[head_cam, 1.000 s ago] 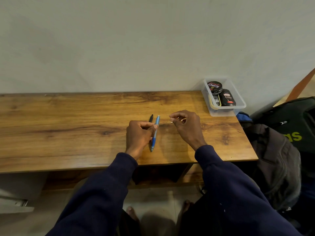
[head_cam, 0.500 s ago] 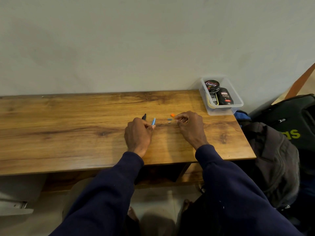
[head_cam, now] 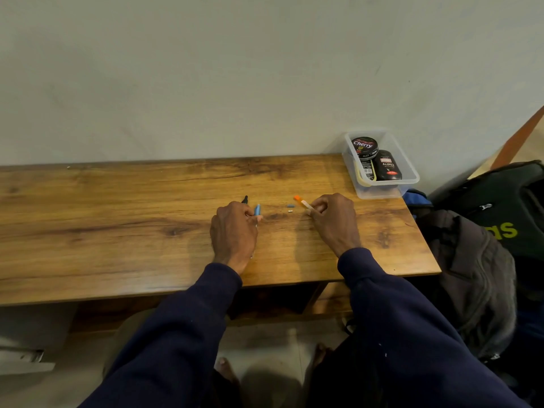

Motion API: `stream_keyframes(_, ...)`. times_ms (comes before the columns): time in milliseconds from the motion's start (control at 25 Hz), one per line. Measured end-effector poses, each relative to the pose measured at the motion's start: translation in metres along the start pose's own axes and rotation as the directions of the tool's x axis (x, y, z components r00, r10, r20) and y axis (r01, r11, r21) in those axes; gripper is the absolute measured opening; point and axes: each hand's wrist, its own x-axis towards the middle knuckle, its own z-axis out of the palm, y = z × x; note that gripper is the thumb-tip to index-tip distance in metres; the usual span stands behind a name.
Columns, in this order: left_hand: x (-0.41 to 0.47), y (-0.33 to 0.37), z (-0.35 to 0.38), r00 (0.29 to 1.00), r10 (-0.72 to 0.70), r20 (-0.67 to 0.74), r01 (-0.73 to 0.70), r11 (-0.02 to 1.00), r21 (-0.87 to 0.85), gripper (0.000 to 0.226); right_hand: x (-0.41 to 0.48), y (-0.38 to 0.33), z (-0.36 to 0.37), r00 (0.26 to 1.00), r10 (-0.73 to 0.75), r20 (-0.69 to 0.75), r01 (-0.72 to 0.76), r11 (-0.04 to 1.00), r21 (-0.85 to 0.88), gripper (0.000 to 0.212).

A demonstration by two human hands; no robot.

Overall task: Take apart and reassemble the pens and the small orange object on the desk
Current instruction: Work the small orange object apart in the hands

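we look down on a pale wall [head_cam: 235, 69] and, against it, a long wooden desk [head_cam: 117, 231] that runs from the left edge to just past the middle right. off the desk's right end a dark backpack [head_cam: 500, 207] with yellow-green lettering leans behind a grey bag [head_cam: 471, 275]. two navy sleeves [head_cam: 176, 334] reach in from the near edge.

on the far right corner of the desk we see a clear plastic box [head_cam: 412, 178], and in it a round tin [head_cam: 364, 145] marked "cherry" beside a black bottle [head_cam: 388, 166].

the left hand [head_cam: 234, 231] rests on the desk near the middle, fingers curled round the blue pen [head_cam: 258, 209], whose far end pokes out past the knuckles. the black pen [head_cam: 245, 199] shows only its tip, just left of the blue one and beyond the same hand; we cannot tell whether the hand holds it or it lies on the wood.

the right hand [head_cam: 334, 220] sits to the right, apart from the left, and pinches the near end of the small orange object [head_cam: 297, 198]. this is a pale thin stem with an orange tip that points far and left, low over the desk.

between the two hands, close to the orange tip, we find a tiny grey piece [head_cam: 290, 206] on the wood, and just nearer to us a tiny white piece [head_cam: 290, 211].
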Motion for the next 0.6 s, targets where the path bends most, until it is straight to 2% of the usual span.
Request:
stream_keyframes(200, -0.007, -0.006, -0.003, 0.996, 0.065, -0.058, -0.068, 0.997, -0.04, 0.013, -0.005, -0.003, -0.002, 0.999, 0.014, -0.041, -0.014, 1.0, -0.003, 0.006)
stream_keyframes(360, -0.009, -0.01, -0.006, 0.993, 0.087, -0.079, -0.094, 0.992, -0.09, 0.014, -0.011, -0.009, -0.005, 0.998, 0.023, -0.062, -0.016, 0.995, 0.102, 0.008)
stream_keyframes(520, -0.013, -0.009, -0.015, 0.996, 0.053, -0.078, -0.073, 0.954, -0.29, 0.013, -0.019, -0.018, -0.006, 1.0, 0.005, -0.017, 0.0, 0.965, 0.261, 0.006)
stream_keyframes(600, -0.014, -0.003, -0.02, 0.999, -0.027, -0.026, 0.01, 0.863, -0.505, 0.014, -0.024, -0.022, -0.005, 0.999, -0.028, -0.015, 0.031, 0.949, 0.315, 0.007)
